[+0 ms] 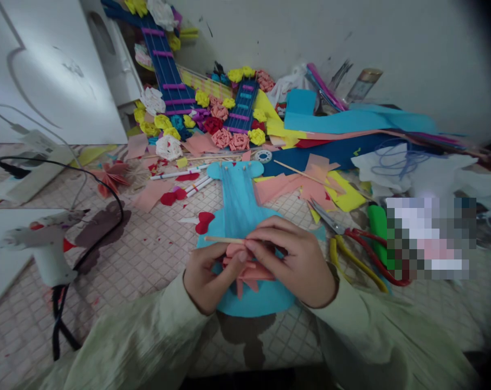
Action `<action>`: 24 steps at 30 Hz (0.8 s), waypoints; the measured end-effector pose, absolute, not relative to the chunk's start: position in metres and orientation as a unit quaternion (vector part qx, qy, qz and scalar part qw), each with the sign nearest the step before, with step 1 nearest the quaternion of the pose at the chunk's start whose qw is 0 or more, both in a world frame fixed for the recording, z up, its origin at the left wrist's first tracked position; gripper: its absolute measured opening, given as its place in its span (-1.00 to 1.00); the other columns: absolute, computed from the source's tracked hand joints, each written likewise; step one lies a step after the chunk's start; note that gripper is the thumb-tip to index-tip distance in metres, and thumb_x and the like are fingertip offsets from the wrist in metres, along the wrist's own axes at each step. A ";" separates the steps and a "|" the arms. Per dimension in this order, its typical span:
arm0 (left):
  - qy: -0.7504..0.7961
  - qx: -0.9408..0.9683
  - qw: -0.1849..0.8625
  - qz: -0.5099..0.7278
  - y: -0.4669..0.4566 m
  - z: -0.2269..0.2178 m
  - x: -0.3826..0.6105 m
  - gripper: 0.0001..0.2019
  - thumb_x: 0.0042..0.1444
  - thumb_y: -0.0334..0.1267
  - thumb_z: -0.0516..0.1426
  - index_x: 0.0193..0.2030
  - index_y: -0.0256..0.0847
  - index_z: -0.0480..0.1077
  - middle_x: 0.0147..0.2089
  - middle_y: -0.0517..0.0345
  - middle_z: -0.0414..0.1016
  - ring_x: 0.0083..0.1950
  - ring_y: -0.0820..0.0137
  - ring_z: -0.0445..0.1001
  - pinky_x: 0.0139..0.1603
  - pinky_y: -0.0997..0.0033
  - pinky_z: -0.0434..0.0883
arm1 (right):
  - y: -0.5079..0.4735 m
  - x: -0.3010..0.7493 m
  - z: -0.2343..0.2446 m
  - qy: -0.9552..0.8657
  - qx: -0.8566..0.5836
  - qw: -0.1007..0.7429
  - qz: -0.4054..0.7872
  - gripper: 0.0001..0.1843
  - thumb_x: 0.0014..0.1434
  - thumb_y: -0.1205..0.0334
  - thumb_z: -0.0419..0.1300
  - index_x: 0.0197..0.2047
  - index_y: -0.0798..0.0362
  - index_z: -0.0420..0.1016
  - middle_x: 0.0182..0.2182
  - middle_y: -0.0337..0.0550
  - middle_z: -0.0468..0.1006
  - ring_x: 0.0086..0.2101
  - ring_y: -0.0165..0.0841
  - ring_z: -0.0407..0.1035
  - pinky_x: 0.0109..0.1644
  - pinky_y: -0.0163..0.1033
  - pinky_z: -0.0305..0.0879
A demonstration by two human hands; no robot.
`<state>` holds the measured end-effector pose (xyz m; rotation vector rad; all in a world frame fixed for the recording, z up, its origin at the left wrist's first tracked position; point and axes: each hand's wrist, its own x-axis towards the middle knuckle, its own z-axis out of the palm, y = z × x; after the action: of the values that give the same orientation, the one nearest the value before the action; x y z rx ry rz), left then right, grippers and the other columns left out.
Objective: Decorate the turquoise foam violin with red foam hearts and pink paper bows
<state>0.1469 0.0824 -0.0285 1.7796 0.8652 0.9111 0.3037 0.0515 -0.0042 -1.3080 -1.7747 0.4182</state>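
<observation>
Over a light-blue guitar-shaped cutout [239,203] with strings along its neck, both of my hands work close together. My left hand [211,276] pinches a folded coral paper piece [251,271] between thumb and fingers. A thin wooden stick [223,240] lies across the top of this paper, its right end pinched by my right hand [292,257]. Whether the right fingers also grip the paper is hidden. Red paper pieces [205,222] sit at the cutout's left edge.
A glue gun [52,252] with a black cord stands at left. Red-handled scissors [355,233] and a yellow-handled tool [357,262] lie at right. Behind are two dark-blue guitar necks [164,70] with paper flowers, coral scraps [316,179] and white marker-like sticks [180,172].
</observation>
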 end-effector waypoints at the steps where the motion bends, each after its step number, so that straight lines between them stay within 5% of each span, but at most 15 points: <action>1: 0.346 0.725 0.471 0.364 0.082 -0.028 0.147 -0.86 0.06 -0.33 0.07 -0.33 -0.23 0.47 -0.47 0.17 0.51 -0.41 0.45 0.45 -0.40 0.53 0.39 | 0.052 0.304 -0.004 -0.715 -0.528 0.430 0.158 -0.88 0.10 0.32 0.09 -0.35 0.11 0.45 -0.41 -0.17 0.42 -0.43 -0.47 0.33 -0.38 -0.35 0.30; 9: 0.294 0.687 0.572 0.338 0.081 -0.028 0.149 -0.82 0.12 -0.33 0.01 -0.29 -0.17 0.45 -0.58 0.27 0.48 -0.54 0.51 0.41 -0.43 0.53 0.38 | 0.052 0.303 -0.009 -0.731 -0.547 0.395 0.100 -0.82 0.14 0.30 0.03 -0.35 0.13 0.44 -0.39 -0.13 0.42 -0.40 -0.43 0.34 -0.34 -0.32 0.29; 24: 0.315 0.700 0.539 0.348 0.083 -0.032 0.149 -0.82 0.11 -0.31 0.02 -0.44 -0.23 0.40 -0.56 0.22 0.46 -0.48 0.49 0.40 -0.44 0.53 0.35 | 0.052 0.298 -0.007 -0.704 -0.559 0.411 0.152 -0.97 0.07 0.35 0.11 -0.40 0.10 0.35 -0.44 -0.21 0.35 -0.43 -0.48 0.27 -0.38 -0.38 0.22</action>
<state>0.1490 0.0832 -0.0319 1.6647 0.7491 0.8269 0.2981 0.0523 -0.0072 -1.4076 -1.7709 0.3820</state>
